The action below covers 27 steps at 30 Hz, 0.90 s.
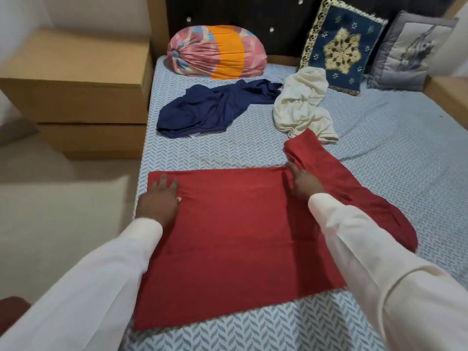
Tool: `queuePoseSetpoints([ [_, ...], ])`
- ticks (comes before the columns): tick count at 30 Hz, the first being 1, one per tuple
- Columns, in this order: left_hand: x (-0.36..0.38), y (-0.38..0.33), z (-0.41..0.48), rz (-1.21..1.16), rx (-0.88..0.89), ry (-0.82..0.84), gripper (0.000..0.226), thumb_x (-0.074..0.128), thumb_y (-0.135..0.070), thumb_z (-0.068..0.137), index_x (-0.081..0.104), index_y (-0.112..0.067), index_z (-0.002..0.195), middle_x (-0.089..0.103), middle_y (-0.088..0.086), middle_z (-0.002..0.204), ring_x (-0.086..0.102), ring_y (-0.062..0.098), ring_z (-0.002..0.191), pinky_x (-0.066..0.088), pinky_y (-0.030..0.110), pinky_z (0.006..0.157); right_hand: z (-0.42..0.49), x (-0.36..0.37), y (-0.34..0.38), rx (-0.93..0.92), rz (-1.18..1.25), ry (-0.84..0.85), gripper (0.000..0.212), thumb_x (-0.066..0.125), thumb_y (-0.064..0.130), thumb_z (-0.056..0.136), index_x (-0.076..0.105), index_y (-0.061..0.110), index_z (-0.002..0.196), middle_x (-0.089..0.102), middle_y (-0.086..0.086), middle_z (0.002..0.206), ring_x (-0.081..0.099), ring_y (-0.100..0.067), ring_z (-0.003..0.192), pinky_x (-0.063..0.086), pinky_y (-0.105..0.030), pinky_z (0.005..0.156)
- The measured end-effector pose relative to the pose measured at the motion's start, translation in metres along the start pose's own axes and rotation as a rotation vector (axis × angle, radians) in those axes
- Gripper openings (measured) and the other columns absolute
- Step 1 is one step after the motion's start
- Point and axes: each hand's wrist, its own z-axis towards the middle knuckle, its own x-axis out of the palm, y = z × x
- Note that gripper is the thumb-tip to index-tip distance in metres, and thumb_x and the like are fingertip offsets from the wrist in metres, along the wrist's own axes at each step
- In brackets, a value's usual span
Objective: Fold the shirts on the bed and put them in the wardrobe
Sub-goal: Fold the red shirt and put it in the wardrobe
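Observation:
A red shirt (pixel 235 236) lies spread flat on the near part of the bed (pixel 392 138), its sleeve trailing to the right. My left hand (pixel 159 198) presses flat on the shirt's far left corner, fingers apart. My right hand (pixel 304 183) rests at the far right corner where the sleeve joins, fingers curled on the fabric; whether it pinches the cloth is unclear. Farther up the bed a crumpled navy shirt (pixel 207 110) lies on the left and a crumpled cream shirt (pixel 301 105) on the right. No wardrobe is in view.
A pink and orange bolster (pixel 215 57), a blue embroidered cushion (pixel 342 44) and a grey cushion (pixel 410 51) lean against the dark headboard. A two-tier wooden side unit (pixel 76 79) stands left of the bed, beside pale floor (pixel 63 211).

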Motion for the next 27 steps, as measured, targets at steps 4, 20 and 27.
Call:
queuePoseSetpoints([
  [4,-0.021,0.02,0.045,0.007,-0.016,0.098,0.052,0.05,-0.036,0.098,0.035,-0.013,0.142,0.037,0.015,0.142,0.053,0.037,0.118,0.046,0.042,0.087,0.021,-0.015,0.005,0.092,-0.065,0.113,0.058,0.045,0.018,0.094,0.031,0.027,0.15,0.058,-0.026,0.129,0.062,-0.041,0.109,0.049,-0.043,0.093],
  [20,-0.036,0.048,-0.002,-0.399,0.042,-0.173,0.012,0.06,-0.003,0.077,0.053,-0.012,0.082,0.058,0.011,0.09,0.055,0.033,0.083,0.047,0.041,0.069,-0.019,-0.003,-0.018,0.186,0.357,-0.195,0.011,0.053,0.005,0.089,0.054,0.012,0.098,0.066,-0.027,0.096,0.066,-0.044,0.084,0.054,-0.045,0.075],
  [27,-0.004,0.046,-0.094,-0.344,-0.012,-0.292,0.014,0.067,-0.013,0.079,0.062,-0.025,0.086,0.061,-0.006,0.089,0.055,0.022,0.09,0.043,0.033,0.063,-0.115,0.034,-0.041,0.097,0.218,-0.519,0.018,0.052,0.011,0.076,0.058,0.016,0.092,0.059,-0.016,0.101,0.055,-0.041,0.096,0.044,-0.047,0.084],
])
